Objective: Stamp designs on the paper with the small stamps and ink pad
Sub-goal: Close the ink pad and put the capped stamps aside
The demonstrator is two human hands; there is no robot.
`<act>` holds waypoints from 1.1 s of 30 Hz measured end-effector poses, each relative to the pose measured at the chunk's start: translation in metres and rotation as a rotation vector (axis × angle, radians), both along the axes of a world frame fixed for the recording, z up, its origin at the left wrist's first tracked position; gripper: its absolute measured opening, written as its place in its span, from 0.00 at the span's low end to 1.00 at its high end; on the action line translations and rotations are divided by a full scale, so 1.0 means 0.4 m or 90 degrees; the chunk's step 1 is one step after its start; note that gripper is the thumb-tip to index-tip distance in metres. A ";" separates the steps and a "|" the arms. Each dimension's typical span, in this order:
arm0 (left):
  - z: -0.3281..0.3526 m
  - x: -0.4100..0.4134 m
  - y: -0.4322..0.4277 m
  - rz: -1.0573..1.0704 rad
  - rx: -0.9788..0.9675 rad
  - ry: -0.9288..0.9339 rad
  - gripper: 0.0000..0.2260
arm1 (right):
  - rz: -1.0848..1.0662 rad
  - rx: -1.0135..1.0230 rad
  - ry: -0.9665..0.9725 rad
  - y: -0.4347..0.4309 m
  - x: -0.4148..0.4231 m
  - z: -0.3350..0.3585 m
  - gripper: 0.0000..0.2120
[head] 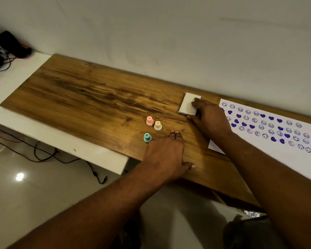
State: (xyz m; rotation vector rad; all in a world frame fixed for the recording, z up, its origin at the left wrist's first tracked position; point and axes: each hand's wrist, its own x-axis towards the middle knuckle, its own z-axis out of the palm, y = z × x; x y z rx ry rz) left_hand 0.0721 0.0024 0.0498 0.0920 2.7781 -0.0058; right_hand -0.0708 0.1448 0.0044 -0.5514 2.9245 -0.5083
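Right hand (pixel 209 118) lies on the white ink pad case (pixel 188 105), fingers curled over its near-right corner, thumb along its near edge; a loose hold on the case, lid looks closed so no ink surface shows. Left hand (pixel 166 155) is flat on the wooden board (pixel 90 97), palm down, fingers spread a little, thumb out to the right, holding nothing. Its fingertips sit just beside the teal stamp (pixel 147 137), close but I cannot tell if touching.

Further out: pink stamp (pixel 149 120) and cream stamp (pixel 158 125) stand upright, touching or nearly so, between the teal stamp and the ink pad case. All three stamps are standing on the board, none in hand.

Paper (pixel 302 159) lies at the right of the board, partly under the right forearm. It carries many blue prints, smiley faces (pixel 246 117) and solid hearts (pixel 271 118) in rough rows, filling most of the sheet; the near-right strip is blank.

Progress judgement: stamping looks mostly or fully done. Sheet well covered, stamps parked, pad apparently shut. What is left, if anything, is filling the blank strip, which would need the pad opened and a stamp picked up. Otherwise this reads as tidying up or setting the pad aside.
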 end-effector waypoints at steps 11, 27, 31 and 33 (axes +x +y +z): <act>0.000 0.006 -0.007 0.004 -0.005 0.030 0.47 | -0.015 -0.034 0.008 -0.002 0.001 -0.006 0.30; -0.002 0.001 -0.009 0.005 -0.004 0.031 0.48 | -0.005 -0.049 0.022 -0.001 -0.006 -0.016 0.29; 0.000 0.001 -0.008 0.005 0.003 0.030 0.48 | -0.009 -0.061 0.028 0.002 -0.012 -0.027 0.29; 0.000 0.001 -0.009 0.002 0.001 0.037 0.48 | -0.012 -0.062 0.032 0.004 -0.016 -0.031 0.29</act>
